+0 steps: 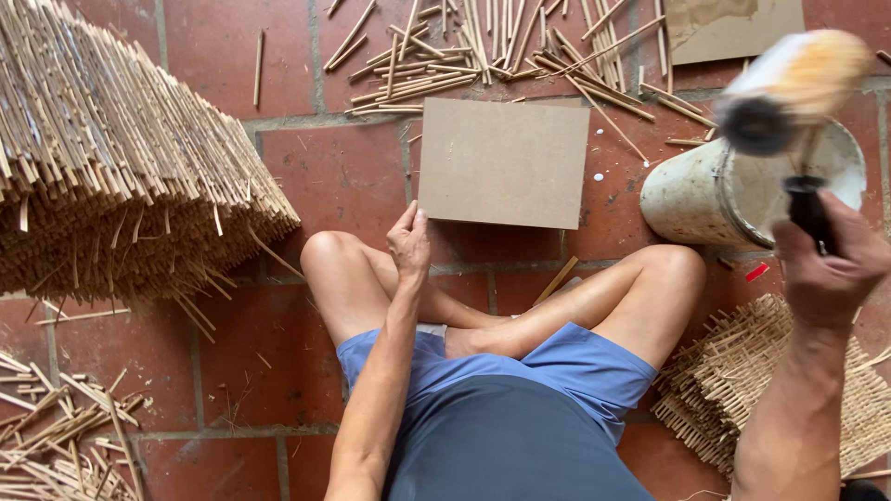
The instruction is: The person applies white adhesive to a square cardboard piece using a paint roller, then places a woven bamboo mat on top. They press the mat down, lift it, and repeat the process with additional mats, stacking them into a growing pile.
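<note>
1. We see a plain brown rectangular board [502,162] lying flat on the red tile floor [306,176], at twelve o'clock from the crossed knees; it is smooth and matte, with no print.
2. Our left hand [409,243] rests at the board's lower left corner, fingers loosely extended and fingertips touching its edge, gripping nothing.
3. Our right hand [829,264], at three o'clock, is closed around the dark handle of a paint roller [789,88]; its fuzzy pale-orange sleeve is blurred, raised above the bucket.
4. The bucket [715,195] is a stained off-white cylinder tipped on its side, at two o'clock from the board.
5. A second brown sheet [733,32] lies at one o'clock, partly cut off by the frame.
6. Thin bamboo sticks [483,51] lie scattered at twelve o'clock; a large tight bundle [111,158] sits at ten o'clock.
7. A woven stick mat [742,380] lies at four o'clock under the right forearm.
</note>
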A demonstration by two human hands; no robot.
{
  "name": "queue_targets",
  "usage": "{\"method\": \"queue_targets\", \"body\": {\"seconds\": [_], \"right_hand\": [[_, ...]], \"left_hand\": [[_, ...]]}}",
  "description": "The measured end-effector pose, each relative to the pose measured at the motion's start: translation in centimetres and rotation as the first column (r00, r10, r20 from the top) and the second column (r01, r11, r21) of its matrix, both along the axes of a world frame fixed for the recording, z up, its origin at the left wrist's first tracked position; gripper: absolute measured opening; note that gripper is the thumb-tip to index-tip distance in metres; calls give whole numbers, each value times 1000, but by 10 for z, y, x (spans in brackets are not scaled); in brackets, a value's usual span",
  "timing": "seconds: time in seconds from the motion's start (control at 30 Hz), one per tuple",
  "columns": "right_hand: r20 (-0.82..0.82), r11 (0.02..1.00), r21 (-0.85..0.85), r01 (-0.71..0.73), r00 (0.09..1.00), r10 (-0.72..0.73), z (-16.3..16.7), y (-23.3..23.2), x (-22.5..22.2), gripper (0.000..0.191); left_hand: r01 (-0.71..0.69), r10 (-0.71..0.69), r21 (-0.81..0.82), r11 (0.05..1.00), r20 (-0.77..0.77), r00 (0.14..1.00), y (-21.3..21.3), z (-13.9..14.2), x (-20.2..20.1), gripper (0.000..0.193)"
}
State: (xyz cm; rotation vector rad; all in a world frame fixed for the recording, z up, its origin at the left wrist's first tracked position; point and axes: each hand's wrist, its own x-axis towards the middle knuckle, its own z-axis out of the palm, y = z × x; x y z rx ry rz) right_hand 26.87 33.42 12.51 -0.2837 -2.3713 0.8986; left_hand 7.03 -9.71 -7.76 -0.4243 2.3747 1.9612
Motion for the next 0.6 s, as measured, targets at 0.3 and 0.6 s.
{"method": "queue_targets", "body": {"seconds": [0.3,0.6], "right_hand": [[341,813,345,-470,869,358,-45,-105,-153,38],[718,722,461,-516,695,38,-34,-9,-168,41]], "left_hand": [[-28,32,166,986,-26,999,-4,-19,-3,37],[-56,57,146,988,2,998,-4,-18,-5,37]]}}
